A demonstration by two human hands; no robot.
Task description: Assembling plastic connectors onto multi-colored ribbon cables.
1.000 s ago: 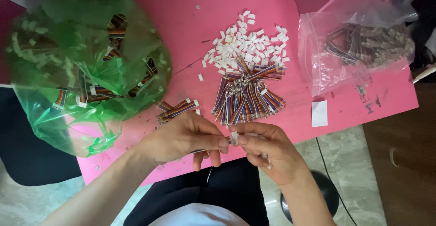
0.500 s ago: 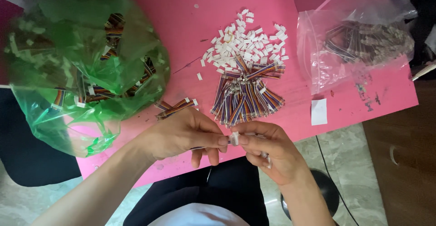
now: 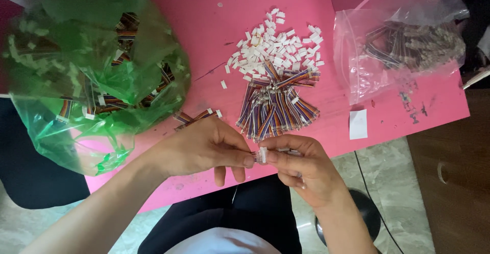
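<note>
l hand [image 3: 201,147] & r hand [image 3: 301,167] stayed put vs 1 s ago, fingertips of both pinching small white connector [image 3: 260,155] betw them, no visible progress; wire pile [image 3: 275,106] just beyond fingers on pink table [image 3: 204,34].

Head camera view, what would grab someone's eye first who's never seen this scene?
Probably the bright pink table, and on its left the big crumpled green plastic bag stuffed with striped ribbon cables. Mid-table lies a heap of small white connector housings above a fan of loose ribbon cables. At the near edge, the left hand and right hand meet on one tiny white connector.
</note>
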